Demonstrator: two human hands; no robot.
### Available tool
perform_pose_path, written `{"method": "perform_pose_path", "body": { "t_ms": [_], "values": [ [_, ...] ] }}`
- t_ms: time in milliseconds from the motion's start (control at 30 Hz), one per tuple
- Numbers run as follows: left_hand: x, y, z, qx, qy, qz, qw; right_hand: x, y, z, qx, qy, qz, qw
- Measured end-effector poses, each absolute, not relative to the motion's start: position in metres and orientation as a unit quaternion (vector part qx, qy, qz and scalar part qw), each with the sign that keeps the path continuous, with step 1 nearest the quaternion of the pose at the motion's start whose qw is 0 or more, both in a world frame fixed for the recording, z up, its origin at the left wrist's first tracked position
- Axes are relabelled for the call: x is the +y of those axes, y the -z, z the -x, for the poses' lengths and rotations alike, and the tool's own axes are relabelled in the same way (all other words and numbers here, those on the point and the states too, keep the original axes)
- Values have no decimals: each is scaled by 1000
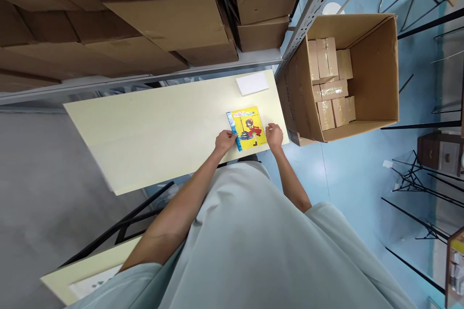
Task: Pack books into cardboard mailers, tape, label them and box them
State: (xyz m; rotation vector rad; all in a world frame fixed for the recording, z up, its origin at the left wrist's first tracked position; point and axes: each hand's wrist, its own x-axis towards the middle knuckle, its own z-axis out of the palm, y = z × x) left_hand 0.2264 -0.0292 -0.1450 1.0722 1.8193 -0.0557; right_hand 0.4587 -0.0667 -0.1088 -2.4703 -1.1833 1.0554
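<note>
Yellow book [248, 128] flat on the table [155, 130]

It lies near the front edge, seemingly for easy reach. The left hand [225, 140] bends its fingers at the blue strip [232, 124], the right hand [274, 135] curls its fingers opposite, perhaps to steady it; whether either grips, I cannot tell. A red-clad figure [253, 130] decorates the cover.

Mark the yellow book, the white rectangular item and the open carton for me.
Yellow book [249, 128]: head view, middle of its illustrated cover.
White rectangular item [253, 84]: head view, middle of its top face.
Open carton [375, 72]: head view, bare inner wall at picture right.
</note>
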Motion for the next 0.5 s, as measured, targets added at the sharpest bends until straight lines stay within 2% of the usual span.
{"method": "perform_pose_path", "body": {
  "t_ms": [167, 267, 367, 500],
  "values": [
    [-37, 141, -234, 722, 49, -556, 409, -55, 108, -448, -429, -333, 840, 12],
    [-39, 139, -235, 708, 46, -577, 404, -52, 107, -446, -442, -347, 827, -8],
    [-39, 137, -234, 709, 38, -565, 420, -50, 106, -452, -451, -371, 812, 13],
    [-41, 131, -232, 728, -5, -541, 421, -51, 100, -462, -407, -463, 779, 112]
  ]
}}
